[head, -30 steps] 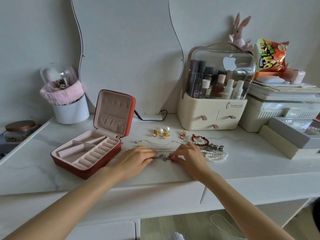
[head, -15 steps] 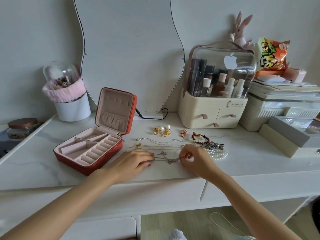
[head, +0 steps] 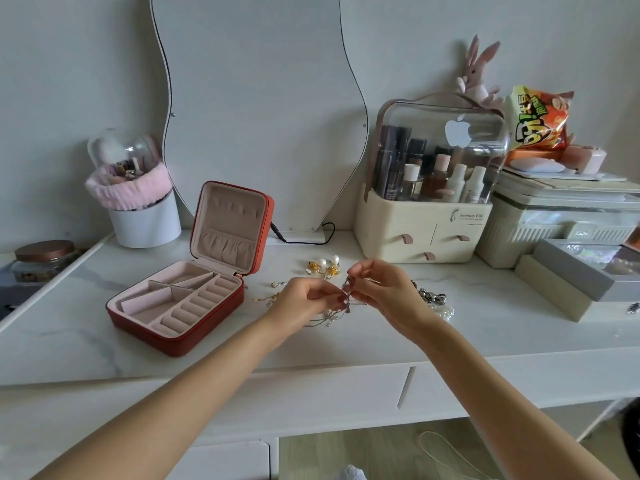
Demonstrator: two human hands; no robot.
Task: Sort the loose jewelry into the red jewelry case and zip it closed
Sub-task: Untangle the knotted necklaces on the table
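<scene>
A second ago my hands lay flat on the worktop (head: 346,344), pinching the silver necklace (head: 341,306) where it lay; now both have lifted off the surface and drawn close together, and the chain has come up with them. My left hand (head: 304,297) has its fingertips closed on the chain from the left, and my right hand (head: 381,289) pinches its upper end between thumb and forefinger, the other fingers loosely curled. The rest of the necklace hangs below my fingers, and its lowest loops look to be touching the worktop.

So the first piece is picked up but not yet put away. The red case (head: 180,299) sits open to my left, lid upright, its pink compartments empty as far as I can see, and it is not yet zipped. Still loose on the worktop are the pearl earrings (head: 325,266) just behind my hands, a gold chain (head: 266,298) peeking out left of my left hand, and a silver bracelet (head: 433,296) with pearls (head: 443,311) on the right. I judge the sorting has barely begun; this chain needs carrying left to the case.
</scene>
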